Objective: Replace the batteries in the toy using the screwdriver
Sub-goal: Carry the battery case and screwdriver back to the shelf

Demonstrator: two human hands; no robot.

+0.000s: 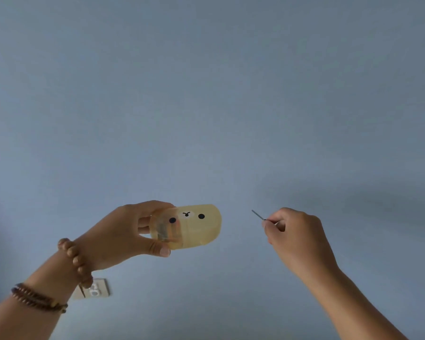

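Toy [194, 228] in left hand [119, 238], screwdriver [258, 214] in right hand [296, 233]

I held the yellow toy above the blue bench [206, 106], toward its near side, with the printed face turned to the camera. My left fingers curled over its left end and the thumb clamped underneath. My right hand was well apart to the right. It pinched the screwdriver between thumb and curled fingers, with the thin shaft pointing at the toy. A small card [97, 289] lay by my left wrist.

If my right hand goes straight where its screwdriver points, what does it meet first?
Probably nothing: the screwdriver aims up-left, passing just above the toy, toward blue surface. Depth is unclear, so it might graze it.
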